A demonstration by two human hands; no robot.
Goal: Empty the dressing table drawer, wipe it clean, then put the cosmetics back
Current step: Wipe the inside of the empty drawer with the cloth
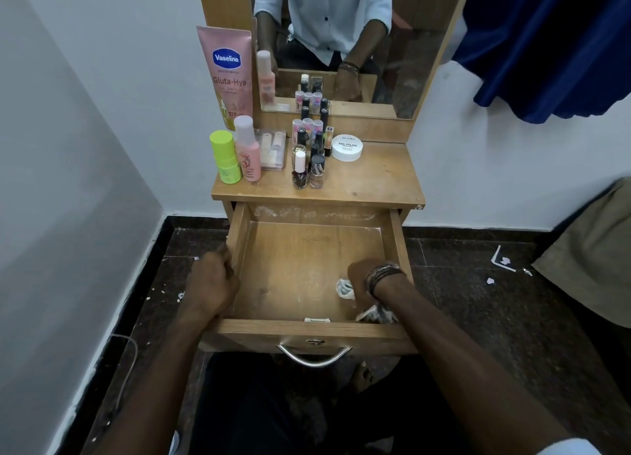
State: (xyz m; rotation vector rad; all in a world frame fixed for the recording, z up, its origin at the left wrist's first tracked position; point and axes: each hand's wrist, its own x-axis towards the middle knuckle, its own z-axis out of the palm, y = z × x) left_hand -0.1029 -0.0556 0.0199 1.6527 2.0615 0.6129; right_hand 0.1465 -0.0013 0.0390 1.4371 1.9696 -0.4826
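Right hand point(360, 277) fingers are clenched on a crumpled white cloth point(345, 289) down in the drawer point(300, 266) – near its front right corner. Left hand point(213, 283) grips the drawer's left wall. Cosmetics – Vaseline tube point(228, 75), nail polish bottles point(307, 154) – sit up on the desk point(375, 178).

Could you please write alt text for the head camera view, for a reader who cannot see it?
A person wipes the inside of an open, emptied wooden drawer with a cloth in the right hand, while the left hand grips the drawer's left side. Cosmetics stand on the dressing table top, below a mirror.
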